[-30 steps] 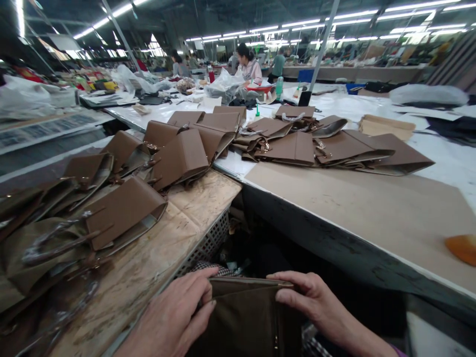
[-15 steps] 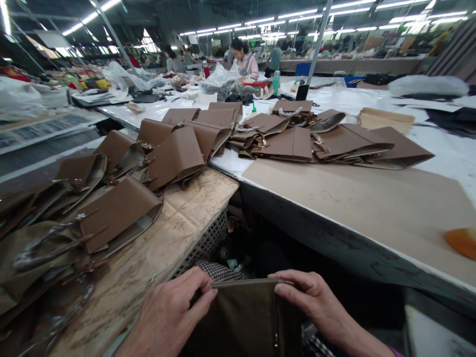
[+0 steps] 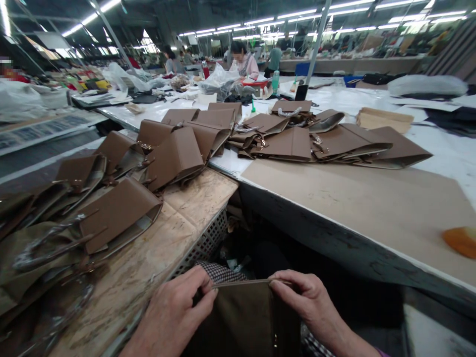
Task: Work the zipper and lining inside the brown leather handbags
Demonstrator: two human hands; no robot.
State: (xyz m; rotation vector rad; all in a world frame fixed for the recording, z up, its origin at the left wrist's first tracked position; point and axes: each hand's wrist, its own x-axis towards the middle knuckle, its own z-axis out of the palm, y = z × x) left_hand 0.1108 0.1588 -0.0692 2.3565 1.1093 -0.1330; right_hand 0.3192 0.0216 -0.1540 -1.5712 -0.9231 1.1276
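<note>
Low in front of me, both hands hold the top edge of an olive-brown bag (image 3: 241, 317). The thumb and fingers of my left hand (image 3: 178, 302) pinch the edge at its left end. My right hand (image 3: 307, 297) pinches the same edge toward the right, thumb nearest me. Between the hands the edge runs straight and nearly level. A narrow vertical strip with small gold-coloured metal shows near the bag's right side. The bag's lower part runs out of view.
Several brown bags (image 3: 119, 213) lie on the worn board (image 3: 186, 213) at left; more brown bags (image 3: 286, 144) lie across the white table. Brown paper (image 3: 353, 193) covers its near edge. An orange-brown object (image 3: 461, 241) sits at right. A person (image 3: 247, 64) works opposite.
My right hand has shifted slightly left along the bag's edge, its thumb and fingertips now closer together. My left hand has stayed almost in place.
</note>
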